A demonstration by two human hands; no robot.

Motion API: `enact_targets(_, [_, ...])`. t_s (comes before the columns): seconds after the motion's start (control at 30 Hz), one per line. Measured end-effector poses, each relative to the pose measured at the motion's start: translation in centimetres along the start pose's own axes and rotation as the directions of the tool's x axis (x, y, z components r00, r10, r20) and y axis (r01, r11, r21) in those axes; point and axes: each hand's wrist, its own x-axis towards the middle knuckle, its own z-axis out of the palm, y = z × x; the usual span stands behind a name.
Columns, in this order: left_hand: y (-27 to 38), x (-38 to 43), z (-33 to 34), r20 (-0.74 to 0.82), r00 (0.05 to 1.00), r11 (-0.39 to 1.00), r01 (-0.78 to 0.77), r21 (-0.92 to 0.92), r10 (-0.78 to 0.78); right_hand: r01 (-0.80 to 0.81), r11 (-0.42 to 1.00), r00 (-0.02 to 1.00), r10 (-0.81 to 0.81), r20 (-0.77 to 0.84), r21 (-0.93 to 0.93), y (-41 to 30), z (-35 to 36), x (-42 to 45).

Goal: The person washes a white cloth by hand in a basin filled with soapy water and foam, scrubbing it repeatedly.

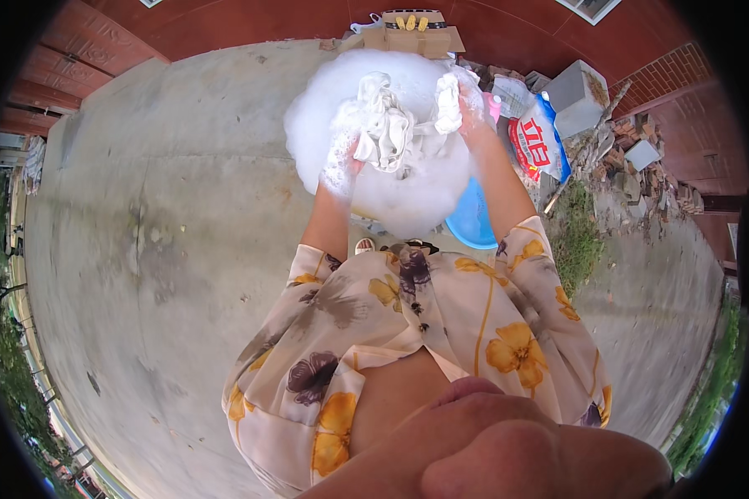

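A wet white cloth (384, 128) is held up in two bunches above a wide mound of soap suds (315, 118). My left hand (347, 150), coated in foam, grips the larger bunch from its left side. In my right hand (471, 103) is the smaller bunch, with suds over the fingers. A slack stretch of cloth seems to join the two bunches. Foam hides nearly all of the vessel beneath it; only a bit of yellowish rim shows at the lower edge.
A blue plastic basin (474, 215) stands beneath my right forearm. To the right are a detergent bag (540, 138), a pink bottle (492, 106), a whitish block (577, 96) and broken bricks (630, 162). Behind the foam a cardboard box (415, 42) bears several corn cobs (412, 24). Concrete ground (181, 187) spreads leftward.
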Motion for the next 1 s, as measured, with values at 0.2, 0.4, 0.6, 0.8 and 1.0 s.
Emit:
enact_targets(0.2, [-2.6,1.4,-1.4,-0.065,0.996,0.964,-0.040,0.263,0.059,0.281,0.758,0.948,-0.317,0.045,-0.589,3.1,7.2,-2.4])
enact_targets(0.4, [-1.8,2.6,1.2,-0.099,0.979,0.903,-0.122,0.412,0.177,0.428,0.156,0.856,-0.385,0.345,-0.890,5.5,8.4,-5.1])
enact_targets(0.6, [-1.4,2.0,5.7,0.307,0.786,-0.016,-0.354,0.935,0.536,0.222,0.423,0.962,-0.241,0.127,-0.878,4.5,10.1,-5.8])
enact_targets(0.8, [-2.8,3.8,-0.9,0.019,0.964,0.703,-0.208,0.680,0.266,0.443,-0.072,0.832,-0.339,0.440,-0.894,9.0,10.7,-6.4])
enact_targets(1.0, [-2.8,3.4,0.9,-0.058,0.983,0.955,-0.153,0.253,0.173,0.389,-0.013,0.877,-0.303,0.374,-0.921,6.3,11.5,-6.7])
